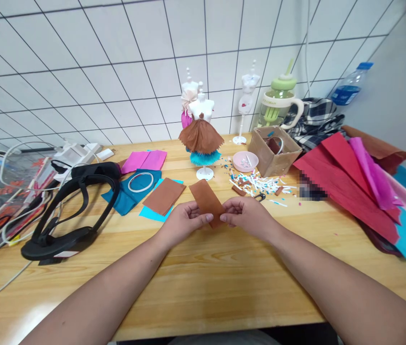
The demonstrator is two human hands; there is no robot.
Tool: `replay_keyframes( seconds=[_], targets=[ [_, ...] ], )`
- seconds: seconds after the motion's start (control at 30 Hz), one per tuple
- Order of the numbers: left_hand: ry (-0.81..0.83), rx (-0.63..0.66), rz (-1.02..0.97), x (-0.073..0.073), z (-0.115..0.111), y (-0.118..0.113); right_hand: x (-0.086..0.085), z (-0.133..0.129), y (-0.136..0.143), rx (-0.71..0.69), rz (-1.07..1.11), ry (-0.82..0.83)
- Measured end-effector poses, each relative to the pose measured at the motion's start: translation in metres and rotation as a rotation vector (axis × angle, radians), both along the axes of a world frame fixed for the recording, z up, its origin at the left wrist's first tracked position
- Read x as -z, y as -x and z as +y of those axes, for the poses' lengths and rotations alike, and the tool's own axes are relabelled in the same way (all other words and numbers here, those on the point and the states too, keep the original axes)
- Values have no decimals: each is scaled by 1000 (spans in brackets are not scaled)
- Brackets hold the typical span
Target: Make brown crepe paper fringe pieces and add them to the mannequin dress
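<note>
Between my two hands is a folded rectangle of brown crepe paper [207, 200], held above the table and tilted. My left hand [187, 218] pinches its lower left edge, thumb on top. At the lower right edge, my right hand [245, 214] pinches it the same way. Another brown paper piece [164, 196] lies left of my left hand, over a bright blue sheet [152, 212]. Beyond the held paper stands a small white mannequin [203, 108] wearing a brown pleated paper skirt [202, 137] above a blue ruffled layer [205, 157].
Left are a white ring [141, 175] on teal paper, pink paper [144, 161] and a black headset strap [97, 223]. Right are paper scraps [260, 183], a pink dish [240, 166], a cardboard box [272, 160], a jug [278, 103] and red paper [350, 187].
</note>
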State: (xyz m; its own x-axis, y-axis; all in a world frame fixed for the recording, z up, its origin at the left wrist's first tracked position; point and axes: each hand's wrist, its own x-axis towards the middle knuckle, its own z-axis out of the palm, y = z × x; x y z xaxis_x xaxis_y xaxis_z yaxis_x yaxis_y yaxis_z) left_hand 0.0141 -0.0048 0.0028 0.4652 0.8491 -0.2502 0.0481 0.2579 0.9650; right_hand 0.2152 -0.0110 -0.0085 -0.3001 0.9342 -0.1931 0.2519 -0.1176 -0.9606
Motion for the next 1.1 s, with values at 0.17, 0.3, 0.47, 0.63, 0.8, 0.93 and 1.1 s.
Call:
replay_keyframes(
  seconds=[0.17, 0.3, 0.47, 0.63, 0.8, 0.93, 1.1],
  targets=[
    [46, -32, 12, 2, 1, 1, -9, 0, -4, 42, -173, -210],
    [15, -203, 6, 8, 6, 8, -18, 2, -30, 27, -744, -655],
    [41, -286, -117, 13, 9, 11, -15, 4, -54, -113, -1085, -650],
    [149, -295, -182, 11, 8, 7, -14, 9, -52, -152, -1097, -593],
    [248, -354, -300, 5, 4, 1, -23, 0, -26, 15, -865, -492],
    [286, -416, -363, 3, 2, -1, -18, -14, 5, 65, -439, -284],
    [266, -472, -343, 6, 3, -1, -4, -23, 22, -18, -26, 33]
  ],
)
